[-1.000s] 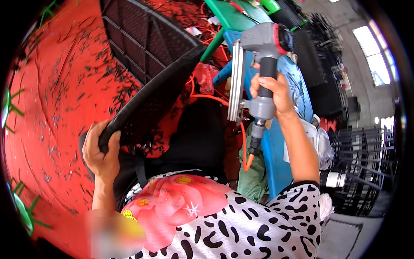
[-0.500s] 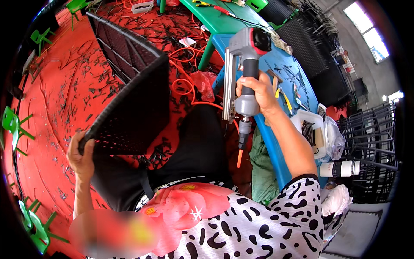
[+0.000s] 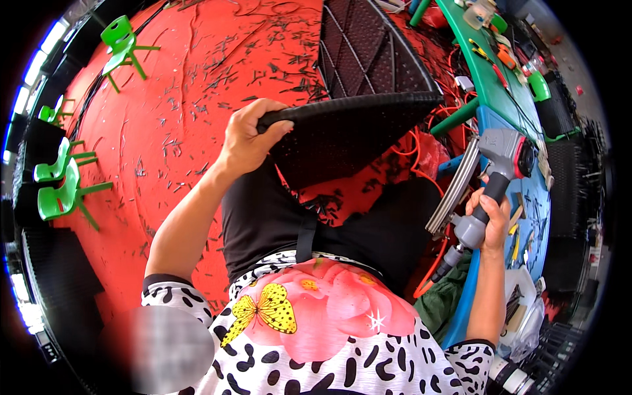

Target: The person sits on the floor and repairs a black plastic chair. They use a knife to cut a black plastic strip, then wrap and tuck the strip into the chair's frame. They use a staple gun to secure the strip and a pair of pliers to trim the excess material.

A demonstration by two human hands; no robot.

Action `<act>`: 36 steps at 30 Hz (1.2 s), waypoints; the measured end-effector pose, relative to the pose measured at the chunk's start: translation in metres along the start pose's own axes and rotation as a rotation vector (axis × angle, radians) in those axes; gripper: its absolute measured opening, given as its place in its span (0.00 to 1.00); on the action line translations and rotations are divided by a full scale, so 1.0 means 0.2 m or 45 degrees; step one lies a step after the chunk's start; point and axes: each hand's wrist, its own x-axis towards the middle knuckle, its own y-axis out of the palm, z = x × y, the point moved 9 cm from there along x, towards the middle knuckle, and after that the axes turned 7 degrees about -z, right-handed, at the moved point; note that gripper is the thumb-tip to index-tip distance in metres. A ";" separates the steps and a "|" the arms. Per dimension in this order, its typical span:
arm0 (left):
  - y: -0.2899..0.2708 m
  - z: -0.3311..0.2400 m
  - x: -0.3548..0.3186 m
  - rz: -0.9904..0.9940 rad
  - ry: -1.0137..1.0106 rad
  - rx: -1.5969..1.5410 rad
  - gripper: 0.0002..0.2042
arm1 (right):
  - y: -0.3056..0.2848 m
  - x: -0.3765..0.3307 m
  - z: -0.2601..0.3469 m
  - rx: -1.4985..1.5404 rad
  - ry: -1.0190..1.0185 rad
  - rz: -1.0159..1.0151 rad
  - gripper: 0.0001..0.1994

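Left hand [image 3: 247, 141] is gripping a black woven panel [image 3: 349, 128]; right hand [image 3: 490, 220] is clutching a staple gun [image 3: 490, 174], best kept pointing away.

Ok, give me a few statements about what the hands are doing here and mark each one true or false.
1. The left hand grips the rim of a black woven panel. True.
2. The right hand holds a grey pneumatic nail gun by its handle. True.
3. The nail gun is pressed against the panel. False: it is held apart from it, off to the person's right.
4. The floor is blue. False: it is red, strewn with small dark scraps.
5. Green plastic chairs stand at the left. True.
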 end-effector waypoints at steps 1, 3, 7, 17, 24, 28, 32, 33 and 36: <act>0.01 -0.01 0.00 -0.005 0.010 -0.041 0.12 | 0.02 0.00 0.01 -0.030 -0.018 0.025 0.25; -0.01 -0.02 -0.02 -0.058 0.018 -0.001 0.12 | 0.06 0.00 0.02 -0.083 -0.052 0.068 0.25; -0.01 -0.05 -0.02 -0.078 -0.007 0.009 0.12 | 0.12 -0.03 0.01 -0.166 -0.083 0.127 0.25; -0.01 -0.06 -0.03 -0.046 0.018 0.121 0.08 | 0.14 -0.01 0.02 -0.067 0.012 0.089 0.19; 0.01 -0.09 0.00 -0.030 0.089 0.133 0.07 | -0.27 0.34 0.21 -0.440 -0.073 -0.101 0.11; 0.03 -0.12 0.00 -0.028 0.192 0.156 0.07 | -0.67 0.62 0.14 -0.946 0.051 -0.344 0.08; 0.02 -0.10 0.00 -0.028 0.195 0.175 0.09 | -0.92 0.80 0.05 -1.688 0.200 -0.534 0.14; 0.02 -0.09 0.00 -0.029 0.219 0.176 0.10 | -0.97 0.82 0.03 -1.864 0.228 -0.580 0.16; 0.03 -0.10 0.02 -0.060 0.262 0.154 0.11 | -1.08 0.85 -0.10 -1.892 0.455 -0.634 0.21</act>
